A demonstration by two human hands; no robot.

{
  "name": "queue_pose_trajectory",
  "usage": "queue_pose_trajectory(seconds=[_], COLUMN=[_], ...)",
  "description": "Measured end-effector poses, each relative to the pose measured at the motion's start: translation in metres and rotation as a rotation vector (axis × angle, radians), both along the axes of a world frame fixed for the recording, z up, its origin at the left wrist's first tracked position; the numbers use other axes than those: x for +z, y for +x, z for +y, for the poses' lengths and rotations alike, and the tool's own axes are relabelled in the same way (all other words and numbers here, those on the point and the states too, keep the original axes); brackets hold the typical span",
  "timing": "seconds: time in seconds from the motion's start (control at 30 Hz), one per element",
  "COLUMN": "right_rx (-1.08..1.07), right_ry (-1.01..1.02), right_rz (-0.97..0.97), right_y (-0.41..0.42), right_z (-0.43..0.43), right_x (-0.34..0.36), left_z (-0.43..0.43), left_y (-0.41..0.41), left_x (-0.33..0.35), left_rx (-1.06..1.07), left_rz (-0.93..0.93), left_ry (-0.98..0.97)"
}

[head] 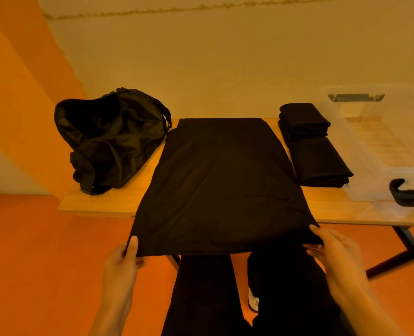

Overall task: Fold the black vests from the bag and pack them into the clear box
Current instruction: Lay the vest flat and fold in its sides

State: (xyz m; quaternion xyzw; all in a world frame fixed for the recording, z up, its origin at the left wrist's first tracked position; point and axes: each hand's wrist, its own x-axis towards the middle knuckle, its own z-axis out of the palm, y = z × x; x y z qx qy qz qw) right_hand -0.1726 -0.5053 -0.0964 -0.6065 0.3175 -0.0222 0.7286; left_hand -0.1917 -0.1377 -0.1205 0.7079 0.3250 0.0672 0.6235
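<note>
A black vest (222,180) lies spread flat along the middle of the wooden table (99,202), its near edge hanging past the table's front. My left hand (123,258) pinches the vest's near left corner. My right hand (334,248) pinches its near right corner. The black bag (109,139) sits open and slumped at the table's left end. Two folded black vests (302,122) (319,163) lie one behind the other to the right of the spread vest. The clear box (375,141) stands at the far right, beside them.
The clear box has dark handle clips at its far end (356,97) and near end (409,192). A pale wall runs behind the table. My dark trousers (225,294) and the table's dark legs (399,251) stand over an orange floor.
</note>
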Motion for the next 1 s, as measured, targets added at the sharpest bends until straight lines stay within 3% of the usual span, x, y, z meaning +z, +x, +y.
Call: queue_pose_trajectory(seconds=[0.23,0.33,0.4,0.5,0.57,0.67,0.77,1.0], right_rx=[0.138,0.155,0.18,0.217,0.262,0.309,0.317,0.27], right_ry=[0.02,0.096,0.166,0.247,0.196,0.013,-0.064,0.165], right_rz=[0.126,0.142,0.054,-0.107,-0.064,0.123,0.167,0.165], right_y=[0.0,0.002,0.002,-0.003,-0.006,-0.008,-0.005,-0.003], right_z=[-0.009,-0.014,-0.018,-0.021,-0.02,-0.018,-0.019,-0.016], right_x=[-0.014,-0.006,0.005,0.021,0.021,0.005,-0.012,-0.019], left_z=[0.009,0.018,0.024,0.031,0.031,0.029,0.025,0.02], left_y=[-0.001,0.003,0.005,0.005,0.001,-0.003,-0.007,-0.004], left_x=[0.001,0.003,0.006,0.001,-0.003,-0.015,-0.02,-0.01], left_rx=[-0.156,-0.097,-0.089,-0.066,-0.078,-0.096,-0.134,-0.111], left_rz=[0.035,-0.028,-0.145,-0.225,-0.157,0.019,0.111,0.014], left_ry=[0.065,-0.243,-0.457,-0.608,-0.638,-0.529,-0.325,-0.104])
